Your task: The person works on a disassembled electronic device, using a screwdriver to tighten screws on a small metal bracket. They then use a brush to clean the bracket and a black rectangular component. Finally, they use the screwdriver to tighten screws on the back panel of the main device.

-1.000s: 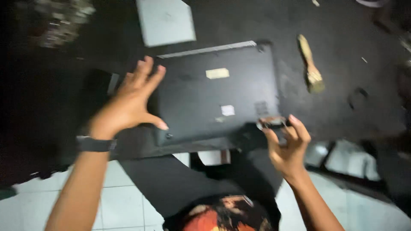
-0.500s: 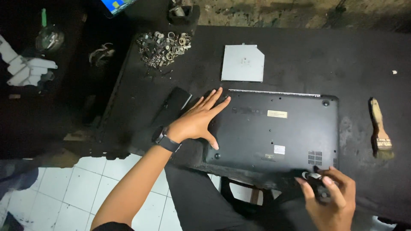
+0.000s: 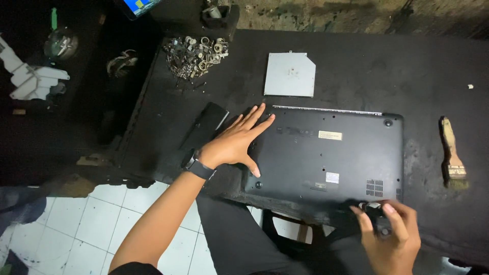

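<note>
A black laptop (image 3: 331,153) lies upside down on a dark worktable (image 3: 356,76), its bottom cover facing up. My left hand (image 3: 237,142) rests flat with fingers spread on the laptop's left edge; a dark watch sits on that wrist. My right hand (image 3: 389,237) is at the laptop's near right corner, fingers closed around a small dark object (image 3: 372,209) at the table's front edge; what that object is I cannot tell.
A flat silver drive (image 3: 289,75) lies behind the laptop. A pile of small metal parts (image 3: 196,53) sits at the back left. A slim black bar (image 3: 204,125) lies left of my left hand. A paintbrush (image 3: 452,158) lies at right. White floor tiles (image 3: 76,224) show below.
The view has shifted and settled, bringing the table's back and left side into sight. My left hand stays flat on the laptop's left edge; my right hand stays at the near right corner.
</note>
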